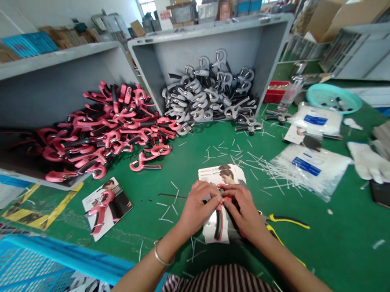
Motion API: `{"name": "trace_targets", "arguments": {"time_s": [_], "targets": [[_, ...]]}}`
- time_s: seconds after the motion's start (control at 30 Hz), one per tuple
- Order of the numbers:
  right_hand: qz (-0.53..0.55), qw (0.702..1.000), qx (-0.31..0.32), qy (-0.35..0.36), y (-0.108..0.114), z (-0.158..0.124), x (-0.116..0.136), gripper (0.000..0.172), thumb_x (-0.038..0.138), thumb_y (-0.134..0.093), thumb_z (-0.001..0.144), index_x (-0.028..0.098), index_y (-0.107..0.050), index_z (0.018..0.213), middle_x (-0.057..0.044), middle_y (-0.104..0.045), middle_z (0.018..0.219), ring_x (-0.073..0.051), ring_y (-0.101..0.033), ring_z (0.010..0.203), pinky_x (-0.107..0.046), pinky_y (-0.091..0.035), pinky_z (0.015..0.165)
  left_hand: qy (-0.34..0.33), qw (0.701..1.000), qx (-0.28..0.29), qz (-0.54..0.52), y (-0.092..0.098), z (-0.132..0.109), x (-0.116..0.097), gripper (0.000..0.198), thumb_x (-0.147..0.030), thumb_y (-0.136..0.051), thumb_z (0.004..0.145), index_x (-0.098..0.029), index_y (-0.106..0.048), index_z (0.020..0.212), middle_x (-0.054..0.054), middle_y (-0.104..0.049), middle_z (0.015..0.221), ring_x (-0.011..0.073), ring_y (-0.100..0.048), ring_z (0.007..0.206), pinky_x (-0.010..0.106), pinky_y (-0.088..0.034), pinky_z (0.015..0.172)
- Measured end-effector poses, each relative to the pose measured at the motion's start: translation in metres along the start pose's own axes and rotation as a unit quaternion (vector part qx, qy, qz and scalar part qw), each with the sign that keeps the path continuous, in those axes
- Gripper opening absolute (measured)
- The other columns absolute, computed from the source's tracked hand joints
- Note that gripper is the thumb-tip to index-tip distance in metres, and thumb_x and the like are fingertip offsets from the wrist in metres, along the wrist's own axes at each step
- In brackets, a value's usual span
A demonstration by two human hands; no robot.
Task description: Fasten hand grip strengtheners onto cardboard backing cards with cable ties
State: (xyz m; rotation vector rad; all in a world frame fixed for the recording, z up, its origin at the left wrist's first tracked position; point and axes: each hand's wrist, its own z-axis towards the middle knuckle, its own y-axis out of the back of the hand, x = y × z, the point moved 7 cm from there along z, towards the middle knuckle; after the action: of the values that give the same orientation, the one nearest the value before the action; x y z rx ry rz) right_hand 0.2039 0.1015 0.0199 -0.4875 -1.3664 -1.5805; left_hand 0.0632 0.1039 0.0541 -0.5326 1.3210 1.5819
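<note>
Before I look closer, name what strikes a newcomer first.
Probably the heap of pink grips, spilling from the left grey bin onto the green table. Then the grey grips piled in the middle bin; lastly, the left hand and right hand at a pink grip, front centre.

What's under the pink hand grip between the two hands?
Printed cards lie under the pink hand grip, with top and bottom showing. The left hand, right hand and grip cover much of the middle; what is printed there cannot be seen.
</note>
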Motion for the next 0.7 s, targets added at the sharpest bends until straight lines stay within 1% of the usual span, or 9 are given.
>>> {"name": "trace_targets", "arguments": {"time_s": [0.07,0.13,0.27,0.33,0.4,0.5,0.57,0.63,0.7], "targets": [[-0.014,1.000,-0.016,0.003,0.000,0.000,-0.001,0.020,0.022,-0.051,0.096,0.024,-0.057,0.115,-0.009,-0.059,0.125,-0.025,-0.049,0.121,-0.048,-0.037,0.103,-0.042,0.998,-0.010,0.046,-0.005,-0.011,-0.016,0.012,-0.016,-0.058,0.091,-0.019,-0.065,0.081,0.002,-0.069,0.088,0.0185,-0.058,0.093,0.037,-0.040,0.091],[-0.021,1.000,-0.022,0.007,-0.003,0.001,-0.002,0.023,0.020,-0.050,0.096,0.024,-0.056,0.118,-0.009,-0.059,0.125,-0.025,-0.049,0.121,-0.048,-0.037,0.103,-0.078,0.992,0.006,0.102,-0.018,-0.026,-0.025,0.013,-0.013,-0.054,0.091,-0.017,-0.064,0.083,0.004,-0.069,0.089,0.0192,-0.057,0.093,0.038,-0.040,0.092],[-0.029,0.999,-0.029,0.014,-0.008,0.004,-0.005,0.021,0.019,-0.051,0.094,0.024,-0.056,0.114,-0.008,-0.061,0.120,-0.025,-0.051,0.117,-0.048,-0.038,0.101,-0.146,0.962,0.082,0.216,-0.050,-0.058,-0.024,0.014,-0.009,-0.050,0.090,-0.015,-0.063,0.088,0.007,-0.068,0.092,0.0216,-0.056,0.094,0.040,-0.041,0.093],[-0.025,0.999,-0.043,0.016,-0.004,0.003,-0.004,0.015,0.020,-0.053,0.093,0.023,-0.057,0.107,-0.008,-0.063,0.114,-0.025,-0.053,0.114,-0.048,-0.039,0.100,-0.158,0.954,0.094,0.238,-0.054,-0.067,-0.022,0.014,-0.010,-0.050,0.091,-0.016,-0.063,0.091,0.006,-0.068,0.094,0.0215,-0.056,0.097,0.039,-0.042,0.093],[-0.016,0.998,-0.055,0.013,0.004,-0.001,-0.001,0.010,0.022,-0.054,0.094,0.023,-0.058,0.103,-0.007,-0.063,0.112,-0.025,-0.054,0.112,-0.046,-0.041,0.098,-0.129,0.958,0.062,0.248,-0.046,-0.072,-0.021,0.010,-0.019,-0.055,0.092,-0.016,-0.062,0.099,0.008,-0.067,0.104,0.0232,-0.056,0.105,0.040,-0.042,0.096],[-0.025,0.999,-0.019,0.010,0.016,-0.018,0.010,0.011,0.024,-0.051,0.097,0.023,-0.059,0.104,-0.007,-0.064,0.110,-0.024,-0.054,0.106,-0.042,-0.043,0.093,-0.038,0.959,-0.029,0.280,-0.018,-0.080,-0.018,0.049,-0.045,-0.068,0.083,-0.013,-0.055,0.117,0.017,-0.058,0.122,0.0316,-0.051,0.116,0.050,-0.040,0.100],[-0.065,0.996,0.051,0.030,0.015,-0.032,0.023,0.014,0.023,-0.048,0.098,0.023,-0.061,0.105,-0.006,-0.066,0.103,-0.023,-0.055,0.099,-0.040,-0.045,0.088,0.017,0.952,-0.042,0.302,-0.005,-0.087,-0.012,0.062,-0.051,-0.072,0.078,-0.011,-0.052,0.121,0.018,-0.058,0.118,0.0334,-0.053,0.111,0.052,-0.043,0.096],[-0.141,0.981,0.118,0.061,0.007,-0.043,0.037,0.015,0.022,-0.050,0.097,0.021,-0.063,0.105,-0.007,-0.067,0.097,-0.025,-0.055,0.093,-0.040,-0.045,0.083,0.045,0.949,-0.014,0.310,-0.001,-0.091,-0.005,0.050,-0.045,-0.069,0.082,-0.011,-0.054,0.116,0.015,-0.061,0.108,0.0308,-0.056,0.101,0.050,-0.046,0.089],[-0.242,0.953,0.155,0.093,-0.006,-0.047,0.048,0.014,0.021,-0.054,0.095,0.018,-0.065,0.102,-0.009,-0.067,0.091,-0.027,-0.054,0.087,-0.041,-0.045,0.078,0.054,0.950,0.021,0.307,-0.002,-0.092,-0.001,0.031,-0.036,-0.063,0.087,-0.013,-0.058,0.107,0.012,-0.062,0.098,0.0284,-0.057,0.094,0.047,-0.047,0.086]]}}
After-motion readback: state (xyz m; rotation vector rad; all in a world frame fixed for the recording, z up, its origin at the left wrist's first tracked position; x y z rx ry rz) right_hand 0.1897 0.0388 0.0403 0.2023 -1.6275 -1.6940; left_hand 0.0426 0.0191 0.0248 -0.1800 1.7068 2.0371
